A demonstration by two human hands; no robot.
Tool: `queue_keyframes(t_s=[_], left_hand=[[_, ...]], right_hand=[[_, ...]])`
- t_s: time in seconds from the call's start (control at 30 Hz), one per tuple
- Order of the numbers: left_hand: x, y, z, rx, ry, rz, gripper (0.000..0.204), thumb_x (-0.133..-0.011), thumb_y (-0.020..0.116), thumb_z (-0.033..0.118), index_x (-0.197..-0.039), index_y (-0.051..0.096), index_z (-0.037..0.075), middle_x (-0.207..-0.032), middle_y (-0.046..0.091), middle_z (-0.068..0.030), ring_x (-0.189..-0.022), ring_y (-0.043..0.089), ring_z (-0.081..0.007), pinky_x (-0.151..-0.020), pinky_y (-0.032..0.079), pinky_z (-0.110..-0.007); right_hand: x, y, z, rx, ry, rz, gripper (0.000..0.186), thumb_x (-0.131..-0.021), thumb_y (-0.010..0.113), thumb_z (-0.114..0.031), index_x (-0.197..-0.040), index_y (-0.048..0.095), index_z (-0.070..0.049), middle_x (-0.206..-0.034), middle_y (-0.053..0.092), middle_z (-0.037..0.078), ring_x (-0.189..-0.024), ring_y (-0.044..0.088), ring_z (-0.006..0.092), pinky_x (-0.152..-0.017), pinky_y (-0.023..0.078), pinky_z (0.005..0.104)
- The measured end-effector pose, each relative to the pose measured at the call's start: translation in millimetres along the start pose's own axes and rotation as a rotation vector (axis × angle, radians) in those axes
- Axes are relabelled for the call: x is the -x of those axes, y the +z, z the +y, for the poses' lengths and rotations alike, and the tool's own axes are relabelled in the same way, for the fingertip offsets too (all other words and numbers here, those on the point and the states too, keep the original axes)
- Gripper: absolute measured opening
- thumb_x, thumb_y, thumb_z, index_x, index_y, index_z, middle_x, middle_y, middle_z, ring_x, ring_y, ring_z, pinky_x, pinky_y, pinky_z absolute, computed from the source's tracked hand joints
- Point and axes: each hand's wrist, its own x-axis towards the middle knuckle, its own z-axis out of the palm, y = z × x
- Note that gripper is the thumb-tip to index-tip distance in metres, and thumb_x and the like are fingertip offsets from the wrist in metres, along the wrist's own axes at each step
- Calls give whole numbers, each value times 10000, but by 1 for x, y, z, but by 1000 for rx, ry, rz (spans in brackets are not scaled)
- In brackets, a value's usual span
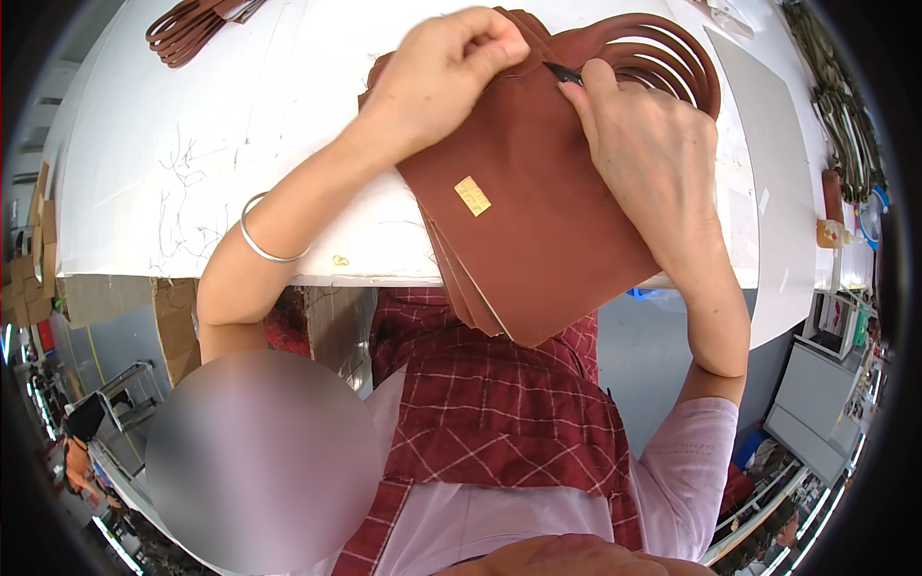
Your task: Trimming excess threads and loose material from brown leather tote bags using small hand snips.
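A stack of reddish-brown leather-like panels [538, 221] lies on the white table, its lower corner hanging past the near edge. The top panel bears a small gold rectangular patch [473, 196]. Brown looped straps [696, 58] fan out at the stack's far right. My left hand [437, 77] is over the far left of the stack, fingertips pinched together; anything between them is too fine to make out. My right hand [643, 134] is closed around a small black pointed tool [561, 72], its tip toward my left fingertips. Most of the tool is hidden in the hand.
Loose dark threads [187, 187] are scattered on the white table [317, 86] at left. More brown straps [187, 34] lie at the far left. A grey sheet [768, 173] covers the right side, with dark strap bundles [845, 125] beyond. Cardboard [176, 326] stands below the table edge.
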Motion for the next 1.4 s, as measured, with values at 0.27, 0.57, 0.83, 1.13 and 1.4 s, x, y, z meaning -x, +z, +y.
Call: queue_keyframes(t_s=[0.27, 0.57, 0.83, 1.13, 1.4], left_hand=[[11, -8, 18, -288, -99, -160, 174, -984, 683, 177, -993, 656, 5, -854, 648, 17, -774, 594, -68, -715, 531, -248], [8, -6, 12, -135, -152, -157, 167, -988, 669, 170, -945, 681, 9, -820, 630, 19, -743, 565, -55, -689, 504, -239], [7, -9, 9, -117, -119, -191, 165, -1009, 638, 181, -945, 671, 32, -836, 615, 32, -750, 540, -47, -694, 484, -234], [134, -138, 56, -173, -124, -352, 117, -900, 754, 129, -857, 686, 44, -748, 635, 0, -675, 570, -74, -611, 460, -237], [271, -212, 62, -944, -604, 380, 204, -829, 763, 44, -1001, 672, -17, -798, 643, -36, -747, 562, -96, -720, 453, -251]], right_hand=[[1, 0, 0, -180, -5, -98, 344, -968, 656, -371, -802, 572, -82, -556, 580, 39, -459, 584, 217, -415, 431, 330], [-1, 1, 2, -180, -53, -45, 349, -962, 674, -360, -758, 571, -95, -487, 525, 45, -413, 538, 210, -400, 398, 323], [-1, 2, 0, -178, -35, -44, 352, -931, 702, -332, -720, 553, -93, -477, 517, 46, -428, 564, 204, -411, 415, 318], [4, -11, 37, -245, 225, 107, 306, -931, 723, -421, -994, 684, -124, -659, 643, 53, -536, 592, 239, -520, 454, 318], [8, -2, 105, -525, 504, -52, 423, -884, 766, -401, -1008, 678, -7, -650, 575, -4, -614, 458, 54, -565, 394, 259]])
